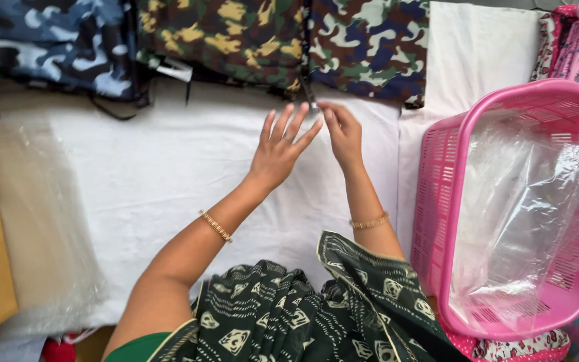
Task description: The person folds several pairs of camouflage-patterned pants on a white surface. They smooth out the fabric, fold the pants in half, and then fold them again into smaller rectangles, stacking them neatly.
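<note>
Head view: left hand (279, 149) spread wide, fingers fanned, holding nothing; right hand (343, 133) narrowed to a pinch on a dark drawstring (308, 94) hanging from the folded camouflage garments (289, 43) at the white table's (155, 174) far edge. Likely mid-step tidying that string; calls for a fine grip. String tip hard to make out; pink basket (437, 201) cut off at right.

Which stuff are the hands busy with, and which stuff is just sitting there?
In use:
- left hand, fingers spread
- right hand, fingertips pinched by the dark drawstring
- green-and-blue camouflage garment

Just lying about:
- pink basket lined with clear plastic
- stack of clear bags
- blue camouflage garment
- white cloth
</note>
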